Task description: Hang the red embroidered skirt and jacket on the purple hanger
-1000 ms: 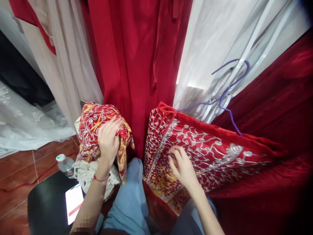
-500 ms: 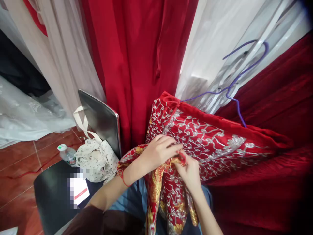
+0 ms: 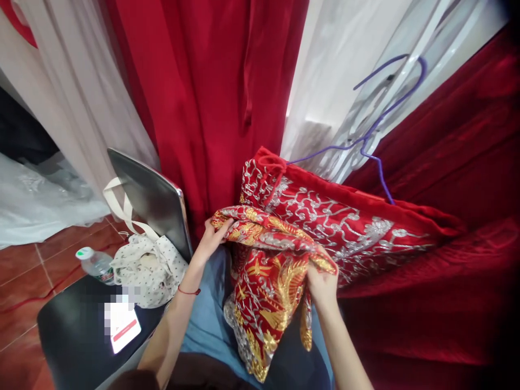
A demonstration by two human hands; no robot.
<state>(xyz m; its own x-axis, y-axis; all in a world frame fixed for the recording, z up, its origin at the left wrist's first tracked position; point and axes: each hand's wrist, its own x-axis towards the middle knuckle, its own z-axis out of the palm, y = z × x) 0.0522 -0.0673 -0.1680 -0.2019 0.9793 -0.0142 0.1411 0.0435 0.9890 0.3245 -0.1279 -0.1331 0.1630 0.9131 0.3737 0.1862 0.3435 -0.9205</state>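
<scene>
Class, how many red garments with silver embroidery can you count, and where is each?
2. The held garment is in the left hand and right hand; the second garment is behind it, on the purple hanger. More may be hidden.

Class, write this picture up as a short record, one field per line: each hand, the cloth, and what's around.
Left hand: gripping the red cloth at its left end
Right hand: gripping its right side
Cloth: gold and silver embroidery, gathered along the top, lower part hanging down
Behind cloth: red garment with silver pattern
Hanger: purple, above the garment
Chair: dark, bearing a lit phone and spotted bag
Bottle: beside the bag
</scene>
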